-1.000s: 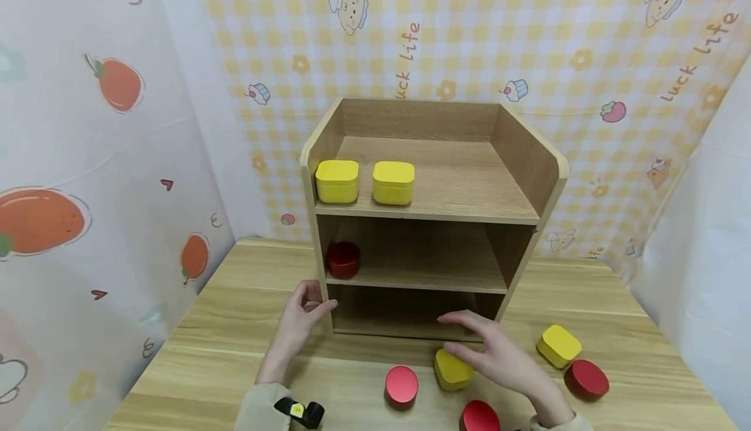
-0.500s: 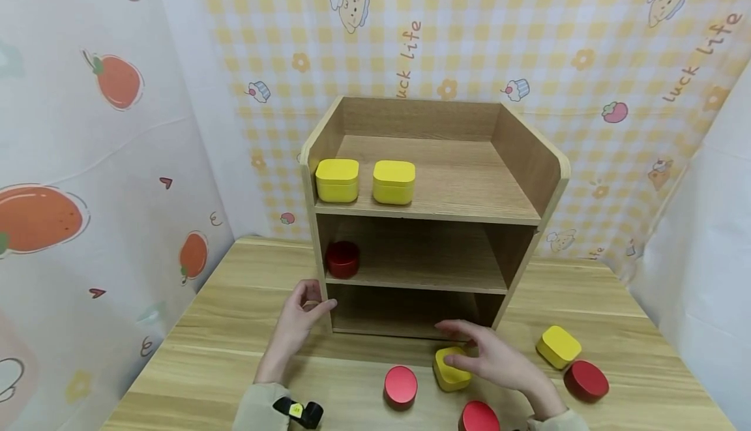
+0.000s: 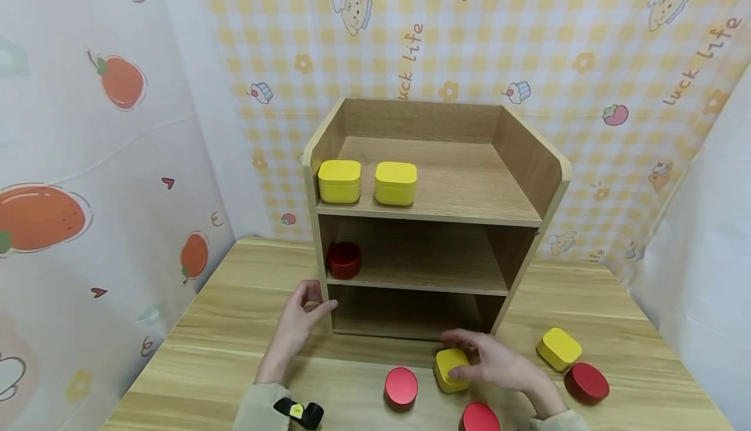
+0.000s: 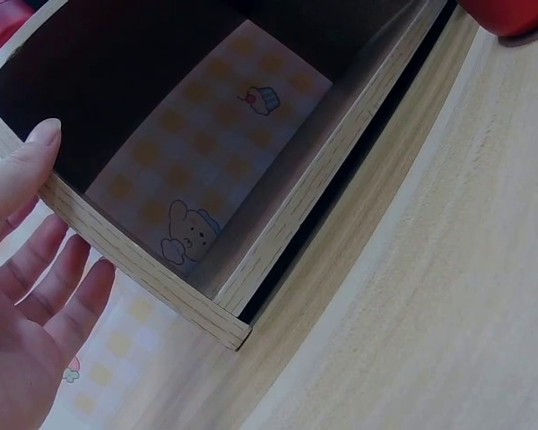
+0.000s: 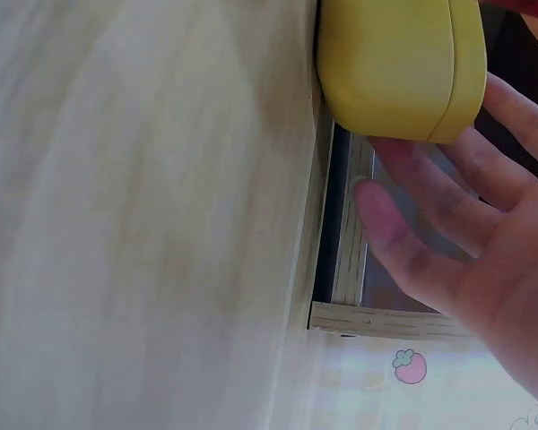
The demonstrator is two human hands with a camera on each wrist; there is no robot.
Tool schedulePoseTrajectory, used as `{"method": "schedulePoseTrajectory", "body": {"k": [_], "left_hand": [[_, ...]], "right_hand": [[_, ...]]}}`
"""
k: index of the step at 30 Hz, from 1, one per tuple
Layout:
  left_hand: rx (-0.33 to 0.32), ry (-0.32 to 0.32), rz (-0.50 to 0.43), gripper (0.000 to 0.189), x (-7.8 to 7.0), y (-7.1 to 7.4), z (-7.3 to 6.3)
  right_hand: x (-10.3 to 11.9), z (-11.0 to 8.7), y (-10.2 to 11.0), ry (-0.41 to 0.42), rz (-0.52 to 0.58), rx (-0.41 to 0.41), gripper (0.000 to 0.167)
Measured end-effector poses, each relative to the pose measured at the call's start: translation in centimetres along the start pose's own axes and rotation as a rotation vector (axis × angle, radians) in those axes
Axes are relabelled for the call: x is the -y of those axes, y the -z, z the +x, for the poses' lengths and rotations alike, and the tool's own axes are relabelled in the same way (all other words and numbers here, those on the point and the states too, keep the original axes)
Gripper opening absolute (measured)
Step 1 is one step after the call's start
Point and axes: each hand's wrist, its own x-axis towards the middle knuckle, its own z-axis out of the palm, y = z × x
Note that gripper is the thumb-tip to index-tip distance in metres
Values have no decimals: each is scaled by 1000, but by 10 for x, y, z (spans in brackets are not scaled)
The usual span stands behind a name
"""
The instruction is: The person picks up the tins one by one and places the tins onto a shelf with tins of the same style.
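Note:
In the head view my left hand (image 3: 298, 317) holds the left side panel of the wooden shelf (image 3: 439, 215). The left wrist view shows the thumb (image 4: 31, 166) at the panel's front edge and the other fingers along its outer face. My right hand (image 3: 495, 362) is around a yellow box (image 3: 448, 375) with rounded corners, on the table before the shelf. Its thumb lies against the near right side and its fingers reach behind the box. In the right wrist view fingertips touch the box (image 5: 394, 72); the thumb's contact is hidden there.
Red round boxes (image 3: 401, 388) (image 3: 480, 418) stand near the right hand. Another yellow box (image 3: 559, 348) and a red one (image 3: 587, 382) lie farther right. Two yellow boxes (image 3: 396, 184) stand on the top shelf, a red box (image 3: 343, 260) on the middle one.
My right hand has come down around the yellow box, its thumb and fingers closing in on it. The left hand stays at the shelf's side panel.

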Motion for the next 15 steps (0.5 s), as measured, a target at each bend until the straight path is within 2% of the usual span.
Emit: {"method": "schedulePoseTrajectory", "body": {"k": [7,15], "left_hand": [[4,5,1,42,1,0,1],[0,-8,-4,40,1,0,-1]], "right_hand": [[-3,-4,1,-11,-78,33,62],[-5,-7,5,-66,-81,77,67]]}}
